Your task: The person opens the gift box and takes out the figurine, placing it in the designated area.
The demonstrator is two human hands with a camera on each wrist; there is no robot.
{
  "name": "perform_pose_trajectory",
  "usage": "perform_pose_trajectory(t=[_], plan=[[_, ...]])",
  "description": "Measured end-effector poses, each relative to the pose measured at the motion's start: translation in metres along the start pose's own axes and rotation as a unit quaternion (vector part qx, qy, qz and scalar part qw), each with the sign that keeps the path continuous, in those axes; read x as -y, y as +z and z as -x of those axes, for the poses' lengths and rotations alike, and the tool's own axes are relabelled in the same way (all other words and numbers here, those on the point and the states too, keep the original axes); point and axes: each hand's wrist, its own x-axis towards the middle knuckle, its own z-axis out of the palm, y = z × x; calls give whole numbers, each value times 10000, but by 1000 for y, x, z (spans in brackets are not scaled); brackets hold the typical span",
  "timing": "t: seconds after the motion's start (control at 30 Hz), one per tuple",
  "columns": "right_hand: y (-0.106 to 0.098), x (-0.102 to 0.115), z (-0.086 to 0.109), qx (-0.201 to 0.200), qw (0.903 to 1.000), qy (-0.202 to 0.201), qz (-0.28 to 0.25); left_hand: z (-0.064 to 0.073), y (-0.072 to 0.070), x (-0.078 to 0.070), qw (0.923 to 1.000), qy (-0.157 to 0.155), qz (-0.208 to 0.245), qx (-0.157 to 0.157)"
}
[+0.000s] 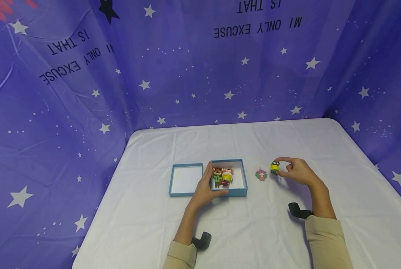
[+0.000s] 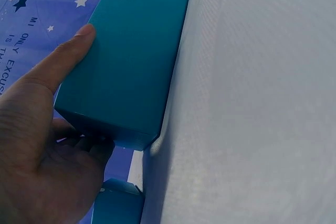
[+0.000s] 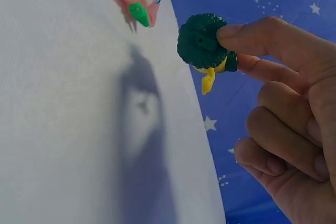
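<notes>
A blue box (image 1: 237, 192) with a white inside stands on the table. My left hand (image 1: 204, 188) holds it at the near left corner, fingers along the left wall and thumb across the front. Inside lie a fox figurine (image 1: 217, 178) in green and a pink-and-yellow figurine (image 1: 227, 175), close together. To the right, my right hand (image 1: 299, 172) pinches a yellow Minion figurine (image 1: 274, 167) between thumb and index finger, above the cloth. Its dark green base (image 3: 199, 40) faces the right wrist camera, and the other fingers are curled. A pink figurine (image 1: 261, 174) with green parts lies between box and right hand.
The box's shallow blue lid (image 1: 181, 194) lies to its left, white inside up. White cloth (image 1: 254, 231) covers the table. Purple star-printed curtains (image 1: 200, 74) stand behind and at both sides. Each wrist carries a black mount (image 1: 298, 211).
</notes>
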Motion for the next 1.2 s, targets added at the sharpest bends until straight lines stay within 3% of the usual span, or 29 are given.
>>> perform_pose_trajectory(t=[0.37,1.2], plan=[[7,-14,-5,269,9992,307,8,0,0,1,10000,62,-4,-21],[12,-20,-5,325,9991,257,-23,-1,1,3,9999,161,-24,-28]])
